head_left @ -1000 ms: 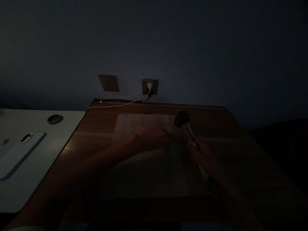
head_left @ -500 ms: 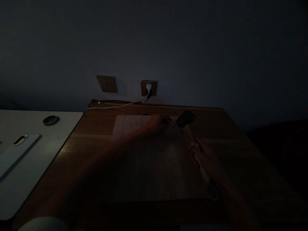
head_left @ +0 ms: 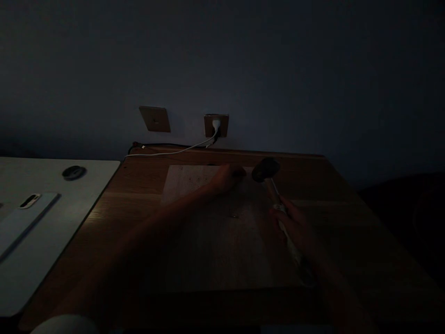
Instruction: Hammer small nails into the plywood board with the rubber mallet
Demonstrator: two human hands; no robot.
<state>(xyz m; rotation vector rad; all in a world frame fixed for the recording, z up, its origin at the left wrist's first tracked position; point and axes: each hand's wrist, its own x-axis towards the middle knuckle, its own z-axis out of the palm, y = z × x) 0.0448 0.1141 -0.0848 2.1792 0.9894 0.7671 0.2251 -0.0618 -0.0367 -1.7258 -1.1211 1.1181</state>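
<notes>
**Hand and Tool Positions at the Board**

The right hand (head_left: 292, 223) is closed around the handle of a dark-headed, pale-handled hammer (head_left: 266, 170). The grip sits near mid-handle, and the handle's lower end projects behind the hand toward the board's near right corner. The hammer head is over the far right part of a pale rectangular wooden board (head_left: 215, 250). Whether it touches the surface cannot be determined. The board lies flat on a brown wooden table (head_left: 347, 222).

The left hand (head_left: 227, 177) reaches across the board to its far edge, just left of the hammer head and apart from it. Its fingers are drawn together, tips down at the board. The light is too dim to tell whether they hold anything.

A small pale object (head_left: 235, 215) lies on the board between the hands.

Behind the table, a white plug (head_left: 216, 124) sits in a brown wall socket. Its white cable (head_left: 167, 153) runs left along the table's far edge. A white side surface (head_left: 52, 241) adjoins the table at left and carries a dark round disc (head_left: 73, 172).
</notes>
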